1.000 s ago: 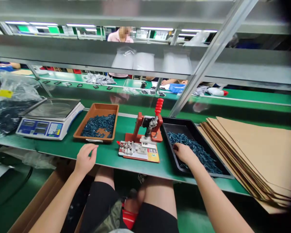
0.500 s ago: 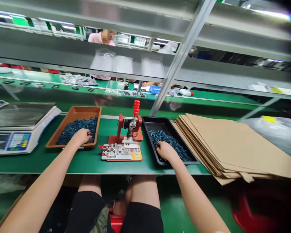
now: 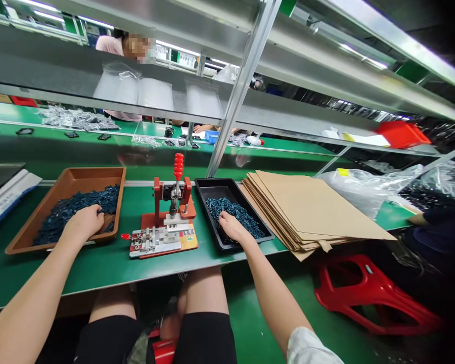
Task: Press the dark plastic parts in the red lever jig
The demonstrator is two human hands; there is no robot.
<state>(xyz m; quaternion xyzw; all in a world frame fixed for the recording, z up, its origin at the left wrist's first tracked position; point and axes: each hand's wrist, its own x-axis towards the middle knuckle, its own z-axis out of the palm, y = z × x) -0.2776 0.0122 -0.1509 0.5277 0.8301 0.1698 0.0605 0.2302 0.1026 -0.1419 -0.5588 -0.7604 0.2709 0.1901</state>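
My left hand (image 3: pixel 84 222) is over the brown tray (image 3: pixel 19 243), its fingers curled together at the near right of a heap of small dark blue plastic parts (image 3: pixel 70 210). Whatever those fingers pinch is too small to make out. My right hand (image 3: pixel 232 227) reaches into the black tray (image 3: pixel 216 189), fingers closed and pointing down at the edge of a pile of thin blue pieces (image 3: pixel 246 217). Its fingertips are partly hidden. Between the trays stands a toggle clamp fixture (image 3: pixel 173 222) with its red handle (image 3: pixel 178 167) upright; neither hand touches it.
Brown cardboard sheets (image 3: pixel 311 207) are stacked right of the black tray. A scale (image 3: pixel 11 202) stands at the far left. A metal post (image 3: pixel 242 91) and shelf rise behind the fixture. A red stool (image 3: pixel 367 293) is on the floor at right. A co-worker (image 3: pixel 125 45) is across the bench.
My view has swung to the right, so the bench things appear further left and more of the red stool shows. Both hands stay in their trays, fingers closed.
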